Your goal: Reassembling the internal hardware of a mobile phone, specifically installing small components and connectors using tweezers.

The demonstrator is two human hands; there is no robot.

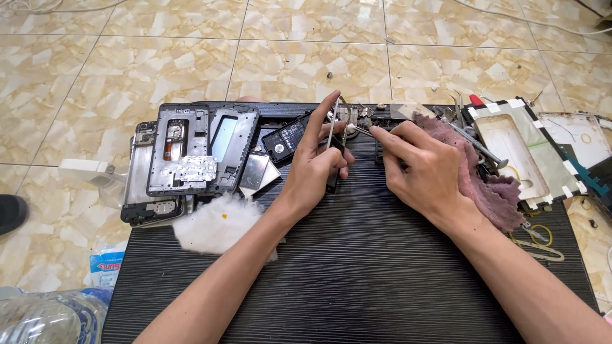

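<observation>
Nearest us runs a black ribbed board point(357, 274), its fine grooves lying left to right, and our two bare forearms cross it toward the far edge. Our left hand point(317, 167) has its fingers curled closed around a thin silvery flat strip point(334, 121) that stands nearly upright, with the index finger stretched straight along it. Our right hand point(424, 167) is pinched tight, thumb and forefinger nipping fine metal tweezers point(361, 130) whose tips meet a small whitish part point(350, 128) right beside the left fingertips, at the far middle of the board. Under the left palm we see part of a small dark piece, though we cannot tell what it is. Left of the hands lie two black phone frames point(204, 150), rectangular with open windows, stacked on other flat grey plates. One fluffy white cotton wad point(213, 224) sits just near of them. Against the right wrist rests one rumpled pinkish cloth point(481, 181), and beyond it, farther right, lies one white panel point(510, 150) edged in black-and-white tape.
</observation>
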